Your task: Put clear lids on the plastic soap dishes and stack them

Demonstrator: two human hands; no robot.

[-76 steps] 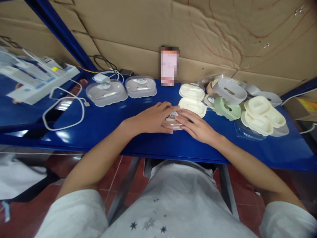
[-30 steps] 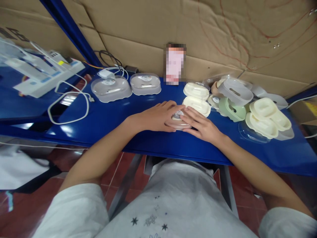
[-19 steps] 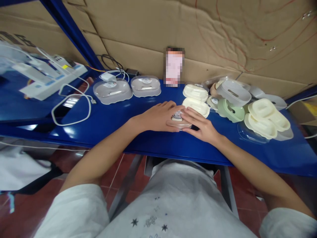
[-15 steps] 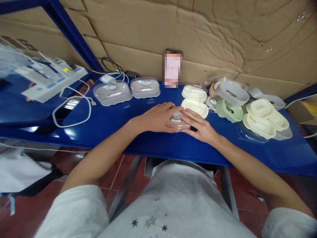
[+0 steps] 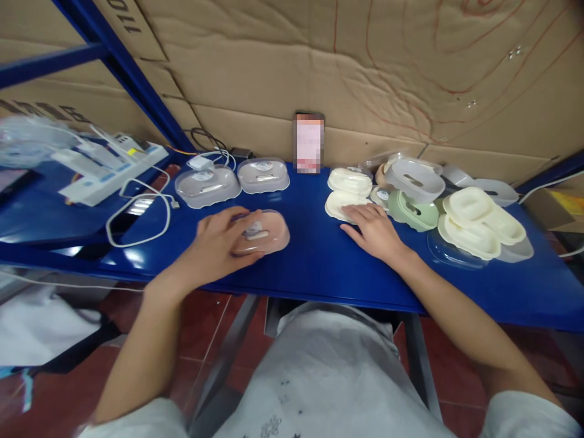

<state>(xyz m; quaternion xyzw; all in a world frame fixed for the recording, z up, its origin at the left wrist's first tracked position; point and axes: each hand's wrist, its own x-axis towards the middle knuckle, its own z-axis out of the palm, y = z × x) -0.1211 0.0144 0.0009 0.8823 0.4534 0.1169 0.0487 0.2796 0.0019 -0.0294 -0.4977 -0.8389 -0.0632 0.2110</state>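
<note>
pink lidded dish sits in the left hand's grasp

the dish is at the near middle of the blue table, left of the wearer's midline and in front of two grey lidded dishes. whether it rests flat or is lifted slightly is hard to tell. the left hand is closed around its left end: the thumb lies along the near side, and fingers reach across the glossy clear top, partly hiding a round label.

the right hand is open, fingers stretched and thumb apart, with its fingertips over the right part of a cream dish. contact looks likely, but no firm hold shows. to its right lie a green dish and a loose heap of cream pieces near a clear lid.

the pink dish looks like thin moulded plastic, so probably light, fairly stiff and not very fragile, though a hard squeeze might flex or crack the clear cover. its smooth, curved top probably slides easily under flat fingers. the better hold seems to be low on the two long sides, thumb opposite fingers, catching the base as well as the cover; lifting by the cover alone could part them if the fit is loose.
</note>
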